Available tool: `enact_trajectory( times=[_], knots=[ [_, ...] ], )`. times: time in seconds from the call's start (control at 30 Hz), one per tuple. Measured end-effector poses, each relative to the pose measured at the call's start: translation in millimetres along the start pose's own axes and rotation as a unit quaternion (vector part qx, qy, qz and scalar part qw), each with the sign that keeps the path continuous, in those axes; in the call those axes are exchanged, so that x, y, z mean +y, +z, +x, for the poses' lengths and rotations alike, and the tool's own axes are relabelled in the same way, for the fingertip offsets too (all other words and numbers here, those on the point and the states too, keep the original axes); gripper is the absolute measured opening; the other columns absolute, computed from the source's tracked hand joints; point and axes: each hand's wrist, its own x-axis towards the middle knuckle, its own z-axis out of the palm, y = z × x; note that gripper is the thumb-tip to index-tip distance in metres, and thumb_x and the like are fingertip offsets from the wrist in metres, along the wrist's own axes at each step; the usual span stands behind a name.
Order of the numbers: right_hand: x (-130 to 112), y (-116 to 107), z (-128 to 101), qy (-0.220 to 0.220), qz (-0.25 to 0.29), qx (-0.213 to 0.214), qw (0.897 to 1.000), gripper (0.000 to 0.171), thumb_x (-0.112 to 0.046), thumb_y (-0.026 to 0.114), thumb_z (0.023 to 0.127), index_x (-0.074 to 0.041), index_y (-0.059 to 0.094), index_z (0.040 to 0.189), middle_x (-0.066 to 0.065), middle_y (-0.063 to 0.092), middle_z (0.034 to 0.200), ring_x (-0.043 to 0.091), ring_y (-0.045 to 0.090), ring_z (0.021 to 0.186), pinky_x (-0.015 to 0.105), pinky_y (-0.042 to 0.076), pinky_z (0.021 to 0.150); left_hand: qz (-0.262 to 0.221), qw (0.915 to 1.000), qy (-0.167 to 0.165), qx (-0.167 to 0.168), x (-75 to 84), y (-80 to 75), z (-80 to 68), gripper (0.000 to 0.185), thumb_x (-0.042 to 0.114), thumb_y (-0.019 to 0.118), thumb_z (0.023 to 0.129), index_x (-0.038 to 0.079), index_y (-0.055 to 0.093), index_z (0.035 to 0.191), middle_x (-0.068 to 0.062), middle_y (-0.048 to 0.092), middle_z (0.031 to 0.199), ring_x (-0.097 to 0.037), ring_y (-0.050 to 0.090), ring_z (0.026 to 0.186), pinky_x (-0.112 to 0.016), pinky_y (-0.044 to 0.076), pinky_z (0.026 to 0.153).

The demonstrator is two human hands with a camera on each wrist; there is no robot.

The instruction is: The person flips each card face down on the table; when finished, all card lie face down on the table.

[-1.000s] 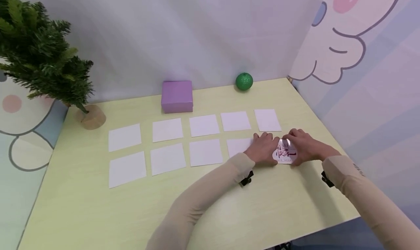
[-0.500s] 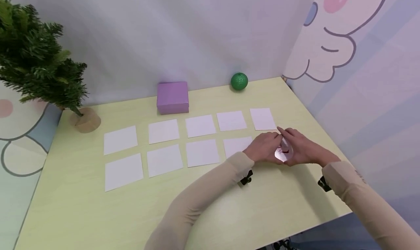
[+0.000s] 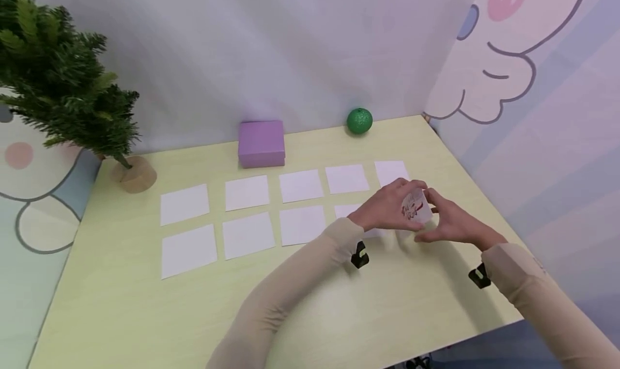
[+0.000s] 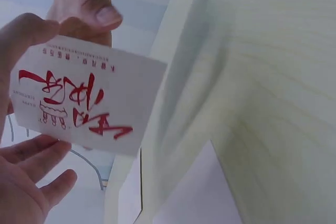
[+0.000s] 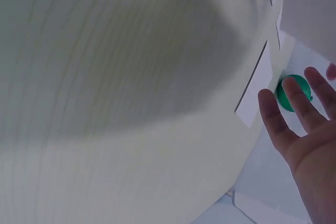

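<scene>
A small white card [image 3: 415, 207] with red Chinese characters is up off the table at the right. My left hand [image 3: 386, 208] holds it by its edges between thumb and fingers. In the left wrist view the card's printed face [image 4: 125, 98] tilts toward the camera, a little cake drawing among the writing. My right hand [image 3: 452, 222] hovers just to the right of the card, thumb and fingers apart. The right wrist view has the right hand's fingers [image 5: 302, 114] spread, with the card's plain back [image 5: 311, 14] above them.
Several blank white cards [image 3: 301, 225] lie in two rows; the left hand partly covers those at the right. Behind them are a purple box [image 3: 261, 144] and a green glittery ball [image 3: 359, 121]. A small artificial tree [image 3: 72, 84] stands at the left, on a wooden base [image 3: 138, 175].
The card, earlier flat on the table between both hands, has been lifted and tilted in my left hand. My right hand has moved slightly away from it.
</scene>
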Motion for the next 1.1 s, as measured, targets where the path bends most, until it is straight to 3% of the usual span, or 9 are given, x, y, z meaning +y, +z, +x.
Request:
enact_trajectory(
  times=[0.1,0.17,0.3,0.47,0.57,0.7,0.9,1.1],
  knots=[
    [-3.9,1.4,4.2,-0.010,0.014,-0.002,1.000,0.104,-0.024,0.089,0.067,-0.013,0.026,0.149,0.010,0.046,0.140,0.032,0.047,0.125,0.062,0.041,0.097,-0.034,0.9993,0.010,0.014,-2.9,1.1,-0.7,0.076,0.042,0.081,0.073,0.028,0.042,0.136,0.007,0.051,0.122,-0.008,0.052,0.104,-0.014,0.042,0.084],
    [-4.8,0.6,6.9,-0.014,0.009,0.000,1.000,0.102,-0.024,0.089,0.067,-0.013,0.029,0.148,0.009,0.048,0.139,0.029,0.050,0.124,0.058,0.043,0.097,-0.042,0.9988,0.017,0.020,-4.8,1.6,-1.0,0.076,0.042,0.081,0.073,0.026,0.042,0.136,0.008,0.052,0.125,-0.007,0.052,0.108,-0.013,0.041,0.087],
    [-2.3,-3.9,9.6,-0.022,-0.014,-0.007,1.000,0.079,-0.026,0.089,0.067,-0.008,0.046,0.130,0.007,0.056,0.127,0.018,0.055,0.116,0.045,0.049,0.094,-0.035,0.9993,0.000,0.015,-6.2,0.5,-1.5,0.079,0.046,0.080,0.073,0.026,0.040,0.139,0.012,0.049,0.132,-0.005,0.050,0.118,-0.015,0.039,0.096],
    [4.9,-12.2,12.2,-0.062,-0.068,-0.003,0.996,0.067,-0.023,0.091,0.064,-0.010,0.052,0.116,0.005,0.057,0.120,0.011,0.053,0.112,0.046,0.051,0.089,0.016,0.9992,-0.036,0.009,-6.0,-3.6,-3.5,0.086,0.057,0.077,0.071,0.032,0.036,0.143,0.014,0.045,0.139,-0.006,0.043,0.127,-0.029,0.037,0.105],
    [10.3,-16.3,15.3,-0.065,-0.121,-0.007,0.990,0.068,-0.021,0.093,0.059,-0.012,0.053,0.113,0.006,0.059,0.117,0.020,0.056,0.106,0.047,0.051,0.082,0.041,0.9978,-0.051,0.011,-10.2,-8.2,-7.9,0.088,0.060,0.075,0.071,0.033,0.035,0.144,0.011,0.044,0.142,-0.008,0.041,0.129,-0.037,0.037,0.106],
    [16.7,-18.2,20.6,-0.034,-0.187,-0.044,0.981,0.069,-0.020,0.092,0.057,-0.012,0.053,0.114,0.012,0.060,0.117,0.028,0.057,0.100,0.044,0.048,0.080,0.071,0.9955,-0.062,0.010,-22.5,-18.4,-19.3,0.087,0.061,0.074,0.072,0.032,0.035,0.144,0.007,0.043,0.144,-0.013,0.041,0.131,-0.041,0.038,0.104],
    [20.6,-14.9,33.1,-0.026,-0.238,-0.122,0.963,0.069,-0.021,0.091,0.061,-0.011,0.055,0.120,0.017,0.054,0.131,0.040,0.050,0.118,0.061,0.041,0.092,0.109,0.9893,-0.093,0.026,-46.6,-44.3,-45.0,0.081,0.055,0.075,0.074,0.032,0.037,0.142,0.003,0.045,0.140,-0.017,0.044,0.128,-0.043,0.040,0.101],
    [19.5,-14.5,41.3,-0.041,-0.262,-0.137,0.955,0.066,-0.019,0.090,0.063,-0.010,0.058,0.119,0.017,0.051,0.135,0.043,0.047,0.123,0.068,0.038,0.090,0.105,0.9871,-0.111,0.047,-62.3,-61.0,-60.0,0.072,0.051,0.074,0.078,0.029,0.042,0.138,-0.005,0.051,0.130,-0.018,0.049,0.113,-0.040,0.040,0.092]
  ],
)
